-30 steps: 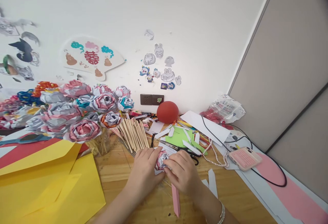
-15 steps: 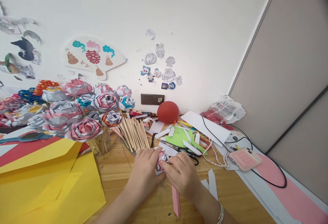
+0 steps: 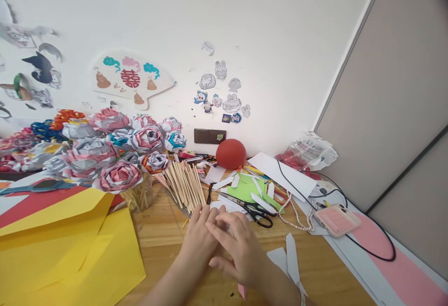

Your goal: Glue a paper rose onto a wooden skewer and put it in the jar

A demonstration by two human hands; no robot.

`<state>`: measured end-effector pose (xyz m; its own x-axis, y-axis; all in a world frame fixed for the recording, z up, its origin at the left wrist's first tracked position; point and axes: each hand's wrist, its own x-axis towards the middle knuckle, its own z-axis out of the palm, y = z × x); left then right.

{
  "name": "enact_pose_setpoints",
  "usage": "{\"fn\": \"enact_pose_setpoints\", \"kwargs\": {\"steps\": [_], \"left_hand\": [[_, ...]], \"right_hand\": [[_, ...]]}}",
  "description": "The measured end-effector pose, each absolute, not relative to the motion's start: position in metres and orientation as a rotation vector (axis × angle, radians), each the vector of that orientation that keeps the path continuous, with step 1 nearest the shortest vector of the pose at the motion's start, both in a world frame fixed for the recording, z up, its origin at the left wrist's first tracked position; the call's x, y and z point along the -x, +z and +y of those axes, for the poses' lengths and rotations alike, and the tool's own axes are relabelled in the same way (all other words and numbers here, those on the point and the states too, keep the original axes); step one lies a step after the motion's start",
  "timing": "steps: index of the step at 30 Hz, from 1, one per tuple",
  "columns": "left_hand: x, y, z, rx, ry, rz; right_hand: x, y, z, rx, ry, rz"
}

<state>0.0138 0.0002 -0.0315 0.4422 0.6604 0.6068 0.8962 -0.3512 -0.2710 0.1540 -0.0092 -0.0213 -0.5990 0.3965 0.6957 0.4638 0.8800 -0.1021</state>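
Note:
My left hand (image 3: 200, 237) is curled over a small paper flower, nearly all of it covered by my fingers; only a pale bit shows between the hands. Over the left fingers lies my right hand (image 3: 243, 247), its fingers apart and the thumb held away from them, touching the left hand's knuckles. Beneath the right hand pokes the tip of a pink paper strip (image 3: 242, 291). Black-handled scissors (image 3: 257, 212) lie just beyond, and a bundle of wooden sticks (image 3: 184, 182) stands past the left hand.
Finished paper flowers (image 3: 121, 175) crowd the back left, above yellow paper (image 3: 70, 250). White strips (image 3: 292, 254) lie right of my hands. Farther back are green paper (image 3: 247, 185), a red balloon (image 3: 231, 154), a pearl string (image 3: 297, 219) and a phone (image 3: 338, 220) with a black cable.
My left hand has turned over the paper flower, hiding it. My right hand has opened from its pinch and moved over the left fingers, covering most of the pink strip.

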Motion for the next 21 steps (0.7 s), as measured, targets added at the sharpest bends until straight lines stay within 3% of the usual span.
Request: {"fn": "enact_pose_setpoints", "kwargs": {"steps": [11, 21], "left_hand": [[-0.012, -0.027, 0.0, 2.308, -0.645, -1.321], [-0.005, -0.018, 0.002, 2.475, -1.013, -1.447]], "right_hand": [[-0.159, -0.012, -0.008, 0.579, -0.011, -2.178], [-0.176, -0.013, 0.004, 0.629, -0.274, -2.084]]}}
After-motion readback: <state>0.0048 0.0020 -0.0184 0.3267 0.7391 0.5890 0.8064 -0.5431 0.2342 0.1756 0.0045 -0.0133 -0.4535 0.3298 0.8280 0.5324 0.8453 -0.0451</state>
